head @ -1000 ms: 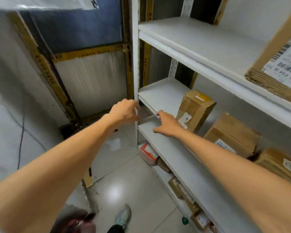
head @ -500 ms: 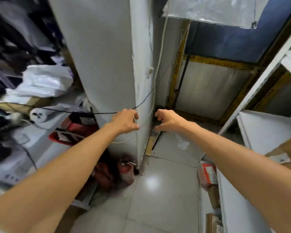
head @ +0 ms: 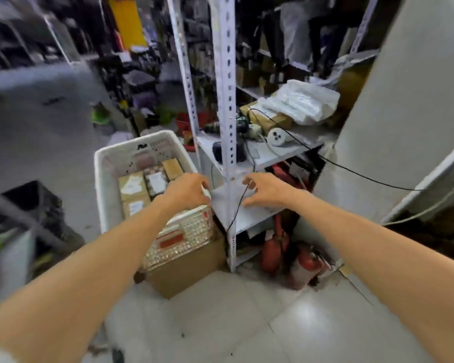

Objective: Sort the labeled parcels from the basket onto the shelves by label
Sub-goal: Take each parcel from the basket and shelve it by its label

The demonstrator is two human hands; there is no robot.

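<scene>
Hovering empty, fingers [head: 247, 181] loosely curled, left hand [head: 186, 192] over basket [head: 142, 139] rim, right hand [head: 269, 190] beside shelf post [head: 227, 121].

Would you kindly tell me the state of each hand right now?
Left hand: fingers curled above the basket; cannot tell whether it holds anything.
Right hand: open, holding nothing.

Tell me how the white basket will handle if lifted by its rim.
Probably heavy: the basket holds several cardboard parcels. Its thin perforated plastic walls may flex under that load. It seems to rest on a cardboard box, so a push might slide it off.
</scene>
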